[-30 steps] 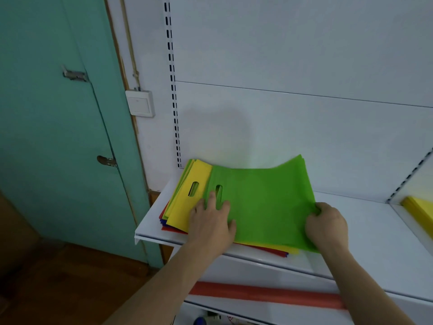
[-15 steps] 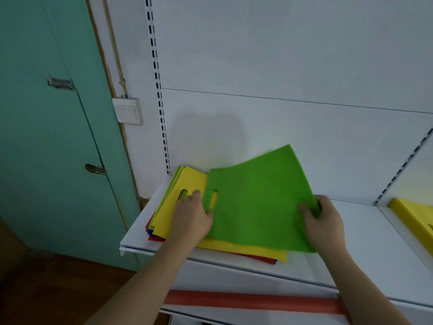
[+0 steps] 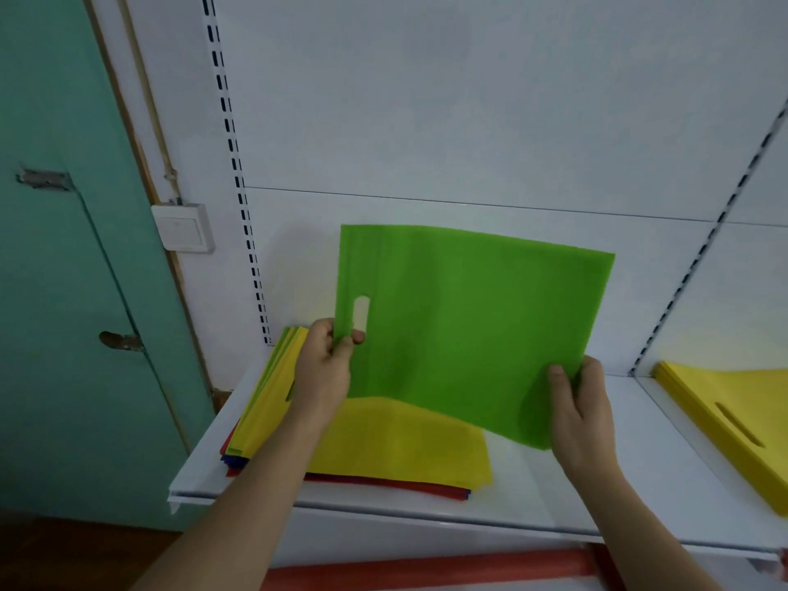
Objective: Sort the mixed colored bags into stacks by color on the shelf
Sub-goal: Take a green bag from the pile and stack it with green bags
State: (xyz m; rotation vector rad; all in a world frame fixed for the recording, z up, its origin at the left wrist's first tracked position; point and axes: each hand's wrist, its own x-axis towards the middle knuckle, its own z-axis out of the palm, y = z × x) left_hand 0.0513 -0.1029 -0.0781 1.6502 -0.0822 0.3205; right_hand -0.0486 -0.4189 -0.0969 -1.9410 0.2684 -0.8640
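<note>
A green bag (image 3: 464, 330) with a slot handle hangs upright above the white shelf (image 3: 528, 501). My left hand (image 3: 326, 368) pinches its lower left corner just under the slot. My right hand (image 3: 580, 403) grips its lower right corner. Below lies the mixed pile (image 3: 383, 445), a yellow bag on top, with green, blue and red edges showing underneath. A stack of yellow bags (image 3: 733, 424) lies on the neighbouring shelf section at the right.
The white back panel with slotted uprights (image 3: 239, 189) rises behind the shelf. A teal door (image 3: 64, 270) and a wall switch (image 3: 183, 228) are at the left. A red bar (image 3: 426, 571) runs below the shelf's front edge.
The green bag has been lifted off the pile and now hangs upright in both hands. My left hand left the pile and took the bag's left corner. The view shifted left.
</note>
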